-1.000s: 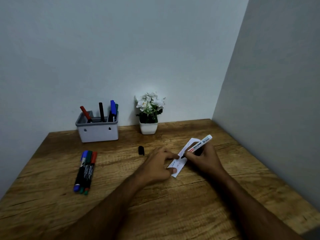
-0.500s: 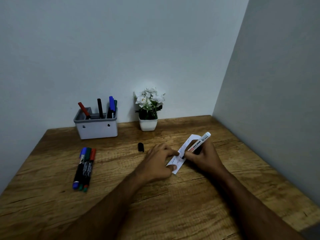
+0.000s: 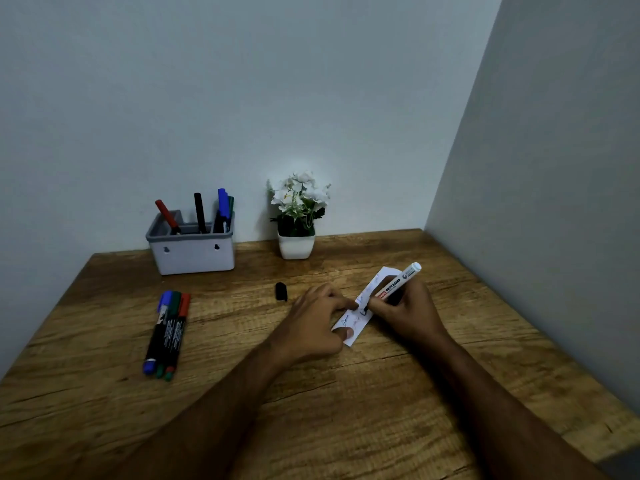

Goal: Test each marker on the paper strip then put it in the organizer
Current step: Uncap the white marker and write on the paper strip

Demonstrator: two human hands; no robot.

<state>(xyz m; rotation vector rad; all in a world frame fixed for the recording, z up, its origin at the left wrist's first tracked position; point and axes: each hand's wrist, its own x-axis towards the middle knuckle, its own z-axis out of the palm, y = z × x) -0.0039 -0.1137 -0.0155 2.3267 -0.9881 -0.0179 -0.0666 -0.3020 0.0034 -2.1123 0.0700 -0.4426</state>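
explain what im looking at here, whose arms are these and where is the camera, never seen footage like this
No machine here: these are a person's bare arms, filmed by a wide-angle camera worn on their head, looking forward and down at a wooden desk.

The right hand holds a white whiteboard marker with its tip on a white paper strip. The left hand presses the strip flat with its fingers.

The marker's small black cap lies on the desk nearby. Three markers with blue, green and red caps lie side by side on the left. At the back stands a grey plastic organizer holding several markers, beside a white-flowered plant in a white pot.
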